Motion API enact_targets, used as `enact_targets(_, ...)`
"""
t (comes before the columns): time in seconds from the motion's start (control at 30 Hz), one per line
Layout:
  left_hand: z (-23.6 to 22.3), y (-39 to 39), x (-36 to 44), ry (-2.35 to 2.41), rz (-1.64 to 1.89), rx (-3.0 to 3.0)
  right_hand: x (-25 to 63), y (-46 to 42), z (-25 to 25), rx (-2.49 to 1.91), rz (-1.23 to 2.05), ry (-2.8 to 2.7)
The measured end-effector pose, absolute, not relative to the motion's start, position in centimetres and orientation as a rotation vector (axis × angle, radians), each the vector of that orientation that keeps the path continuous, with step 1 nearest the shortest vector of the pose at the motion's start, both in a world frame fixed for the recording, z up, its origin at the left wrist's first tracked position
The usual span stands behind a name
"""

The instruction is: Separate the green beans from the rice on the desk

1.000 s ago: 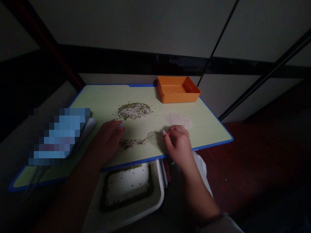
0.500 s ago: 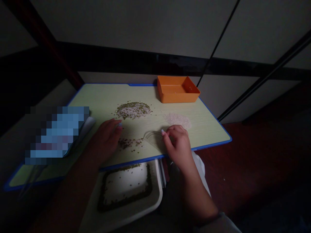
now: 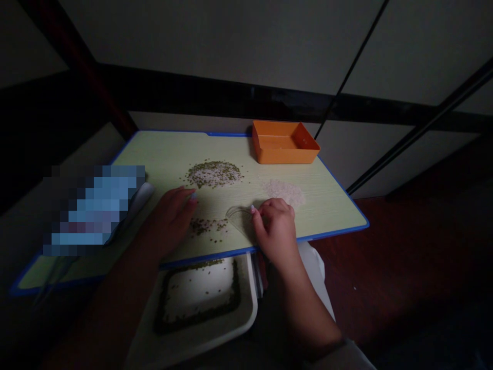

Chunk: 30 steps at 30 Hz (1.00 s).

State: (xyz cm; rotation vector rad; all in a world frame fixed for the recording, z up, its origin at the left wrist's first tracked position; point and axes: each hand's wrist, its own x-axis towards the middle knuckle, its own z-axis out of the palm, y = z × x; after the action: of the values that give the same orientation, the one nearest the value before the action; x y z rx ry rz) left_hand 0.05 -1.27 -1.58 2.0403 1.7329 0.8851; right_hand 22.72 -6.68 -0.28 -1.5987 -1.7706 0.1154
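Note:
My right hand grips a clear, fan-shaped plastic protractor between thumb and fingers, holding it low over the board. To its left lies a small scatter of dark and pale grains. My left hand rests on the board beside that scatter, fingers loosely extended and no object visible in it; its underside is in shadow. Beyond the hands is a mixed pile of green beans and white rice. A heap of pale rice lies just past my right hand, which partly covers it.
An orange open box stands at the board's back right. A blurred blue packet lies on the left. Below the front edge of the blue-rimmed board sits a white tray with green beans around its bottom.
My right hand has shifted slightly left with the protractor, towards the small scatter. The left hand stays almost in place; the whole view has shifted a little.

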Motion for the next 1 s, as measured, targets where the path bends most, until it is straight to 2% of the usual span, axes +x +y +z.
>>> enact_targets(1.0,-2.05,-1.09,-0.13,1.711,0.904,2.077,21.88,-6.76,-0.18,-1.471,0.216,-1.801)
